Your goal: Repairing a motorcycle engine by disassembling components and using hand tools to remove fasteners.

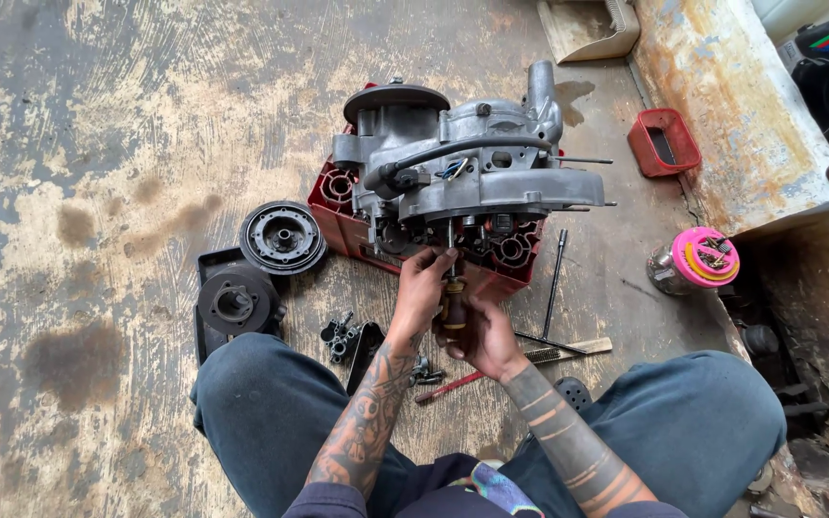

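Note:
A grey metal engine block (477, 158) rests on a red plastic crate (338, 216) on the floor in front of me. My right hand (482, 336) grips the dark handle of a screwdriver (453, 302) whose shaft points up into the engine's underside. My left hand (424, 283) is closed around the upper part of the shaft, just below the engine. Both forearms reach out between my knees.
A round black pulley (283, 237) and a black clutch disc on a tray (234, 302) lie left. Small black parts (343, 336), a long rod (555, 278), a brush (568, 350) and a red tool (448, 387) lie nearby. At the right are a red box (664, 142) and a pink-lidded jar (698, 261).

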